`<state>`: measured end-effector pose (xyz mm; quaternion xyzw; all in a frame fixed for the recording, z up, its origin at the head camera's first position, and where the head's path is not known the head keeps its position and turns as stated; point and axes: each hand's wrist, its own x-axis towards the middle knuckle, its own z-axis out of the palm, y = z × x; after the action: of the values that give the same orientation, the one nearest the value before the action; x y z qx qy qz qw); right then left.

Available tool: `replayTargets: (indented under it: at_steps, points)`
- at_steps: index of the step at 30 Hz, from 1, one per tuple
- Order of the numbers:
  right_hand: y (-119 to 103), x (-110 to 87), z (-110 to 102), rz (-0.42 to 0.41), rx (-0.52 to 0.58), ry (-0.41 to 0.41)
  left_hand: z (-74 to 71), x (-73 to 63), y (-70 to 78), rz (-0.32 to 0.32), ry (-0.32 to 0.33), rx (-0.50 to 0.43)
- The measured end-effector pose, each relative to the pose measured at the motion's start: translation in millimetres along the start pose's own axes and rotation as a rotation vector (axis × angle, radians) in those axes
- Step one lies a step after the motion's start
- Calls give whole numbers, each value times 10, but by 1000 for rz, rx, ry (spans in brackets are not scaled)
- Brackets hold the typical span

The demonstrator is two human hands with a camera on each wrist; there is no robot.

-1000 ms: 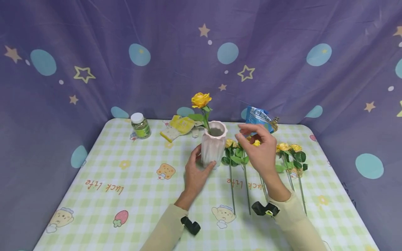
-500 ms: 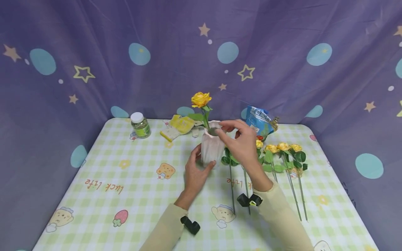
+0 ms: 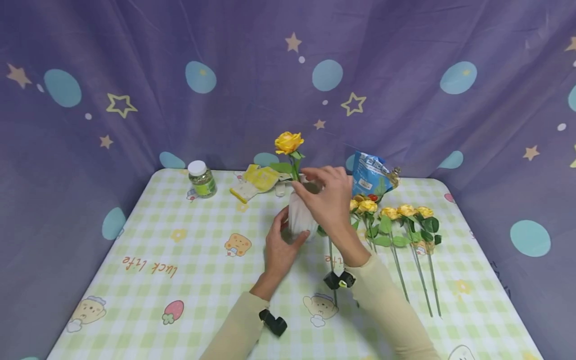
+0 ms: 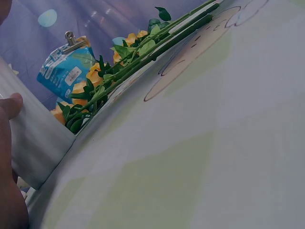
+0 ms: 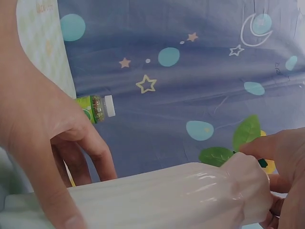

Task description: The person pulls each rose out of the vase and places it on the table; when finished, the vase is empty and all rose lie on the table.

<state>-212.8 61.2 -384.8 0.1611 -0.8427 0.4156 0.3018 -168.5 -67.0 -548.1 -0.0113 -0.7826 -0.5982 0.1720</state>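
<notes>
A white fluted vase (image 3: 300,217) stands upright on the table, with one yellow rose (image 3: 289,143) rising from its mouth. My left hand (image 3: 281,247) grips the vase low down, fingers round one side and thumb on the front. Over the vase's mouth is my right hand (image 3: 329,200), its thumb and index finger apart, with the tips close to the rose's stem. In the right wrist view the index fingertip lies beside the green leaves (image 5: 248,133); whether it touches the stem is hidden. Several yellow roses (image 3: 406,210) lie right of the vase, partly behind the right forearm.
A lidded jar (image 3: 202,179) stands at the back left. Yellow-and-white gloves (image 3: 256,182) lie behind the vase. A blue bag (image 3: 370,175) with a metal clip (image 4: 72,42) stands at the back right. The checked tablecloth (image 3: 180,300) reaches the purple curtain (image 3: 252,75).
My right hand has moved left from above the lying roses to the vase's mouth and the standing rose's stem, uncovering more of the lying roses. The left hand and vase have stayed put.
</notes>
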Motion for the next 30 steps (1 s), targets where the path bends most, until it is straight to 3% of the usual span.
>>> replayTargets:
  at_steps: [15,30]
  points:
    - [-97,76,89,72,-129,-20,15,10,-25,16,5,-4]
    - [-82,96,151,-16,-170,58,19,13,-2,27,10,-15]
